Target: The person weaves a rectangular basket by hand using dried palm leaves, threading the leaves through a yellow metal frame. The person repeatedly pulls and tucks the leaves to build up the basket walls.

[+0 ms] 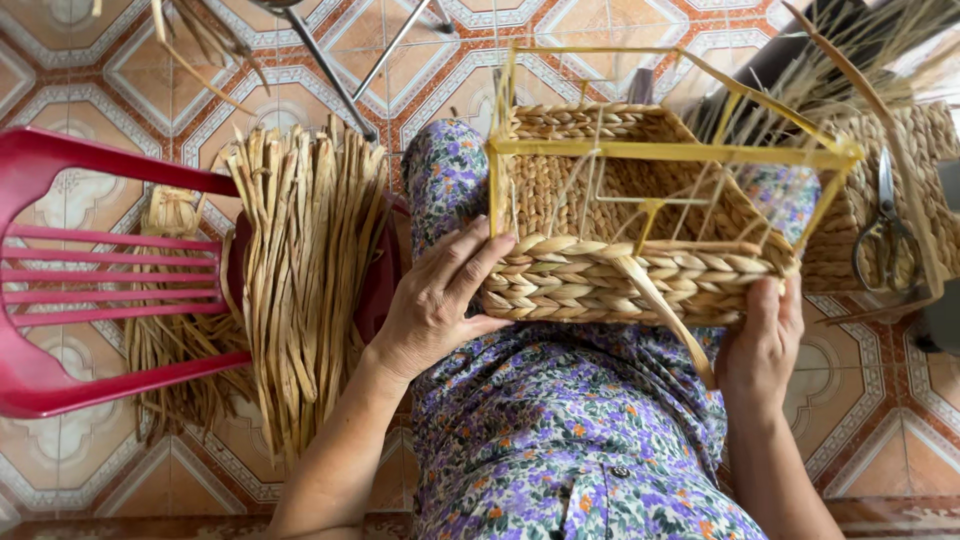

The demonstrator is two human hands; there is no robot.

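Observation:
A half-woven straw basket (600, 275) on a yellow wire frame (670, 150) rests on my lap, which is covered in purple flowered cloth. My left hand (435, 300) grips the basket's near left corner, thumb on the woven wall. At the near right corner my right hand (762, 340) holds the basket from below. A loose flat strand (668, 318) hangs from the front wall down between my hands.
A bundle of dried straw strands (300, 270) lies over a red plastic chair (90, 290) at my left. At the right, scissors (885, 235) lie on a finished woven basket (900, 200). Metal stool legs (330, 70) stand on the patterned tile floor beyond.

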